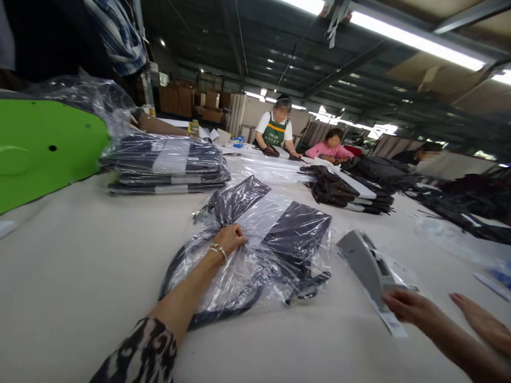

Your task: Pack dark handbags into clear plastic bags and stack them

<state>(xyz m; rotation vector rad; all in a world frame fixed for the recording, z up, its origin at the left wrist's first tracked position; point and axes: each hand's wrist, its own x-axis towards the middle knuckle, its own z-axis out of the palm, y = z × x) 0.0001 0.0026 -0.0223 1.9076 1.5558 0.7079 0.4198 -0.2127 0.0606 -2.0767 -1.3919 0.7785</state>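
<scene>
A clear plastic bag lies on the table in front of me, with a folded dark item inside that has a white paper band and dark straps. My left hand, a bracelet at its wrist, is closed on the plastic at the middle of the bag. To the right stands a grey tape dispenser with a white strip under its near end. My right hand is at that near end, fingers pinched together; whatever is between them is too small to make out.
Another person's hand rests close by my right arm. Bagged dark items are stacked at the back left, beside a green panel. More dark items lie at the back right. Co-workers stand across the table.
</scene>
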